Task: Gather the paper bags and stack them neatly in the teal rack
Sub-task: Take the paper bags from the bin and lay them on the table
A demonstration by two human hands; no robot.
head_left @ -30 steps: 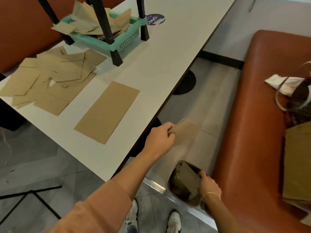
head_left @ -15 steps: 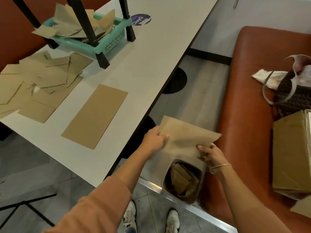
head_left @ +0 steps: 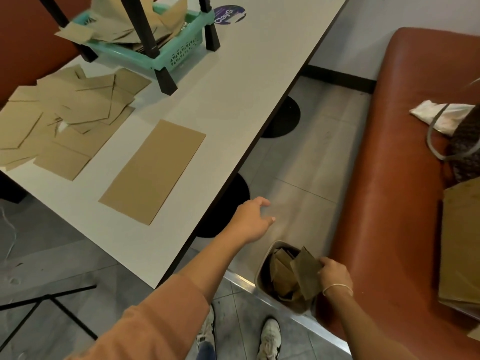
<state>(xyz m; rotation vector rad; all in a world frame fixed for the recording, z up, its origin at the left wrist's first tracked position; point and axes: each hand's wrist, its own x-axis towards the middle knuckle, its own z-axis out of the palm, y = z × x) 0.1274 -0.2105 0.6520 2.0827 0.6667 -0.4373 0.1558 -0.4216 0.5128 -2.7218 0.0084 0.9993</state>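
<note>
We note the right hand (head_left: 333,275) pinching a folded paper bag (head_left: 306,275) at the floor bin (head_left: 262,268), presumably drawing it out. Left hand (head_left: 253,219) hangs released. More bags (head_left: 78,113) lie on the surface (head_left: 246,87) beside the teal rack (head_left: 166,51).

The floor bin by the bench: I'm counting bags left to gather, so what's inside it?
Inside the bin lie several crumpled brown paper bags; the right hand grips one at its rim. The bottom is covered, so no count.

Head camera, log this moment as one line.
left hand: open, empty | right hand: grips paper bag in bin | teal rack: messy
</note>
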